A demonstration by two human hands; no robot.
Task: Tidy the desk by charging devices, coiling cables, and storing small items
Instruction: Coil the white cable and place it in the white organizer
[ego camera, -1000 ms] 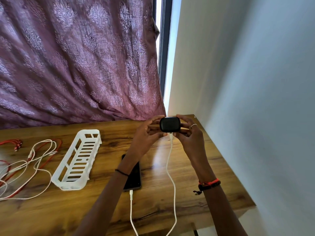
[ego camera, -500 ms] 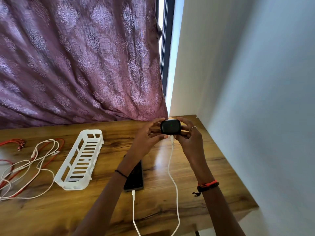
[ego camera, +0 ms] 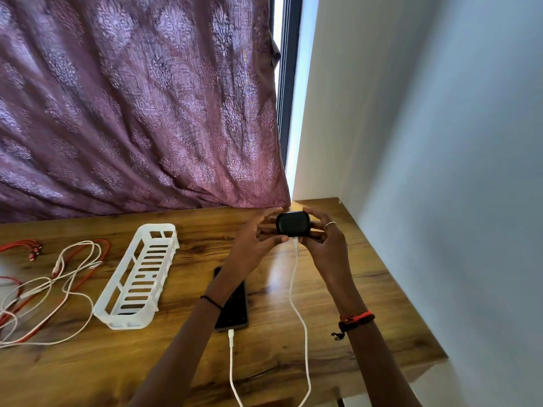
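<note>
Earbud case (ego camera: 293, 224) pinched between left hand (ego camera: 255, 240) and right hand (ego camera: 323, 243), centre frame, steadying plugged white cable (ego camera: 296, 295) for charging.

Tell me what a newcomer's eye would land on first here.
First, the small black case, held up between the left hand and right hand near the far right corner of the desk, with a white cable hanging from its underside. Behind it, a big patterned purple curtain fills the upper left. On the desk's left lie a white slotted basket and a tangle of red and white cables.
</note>
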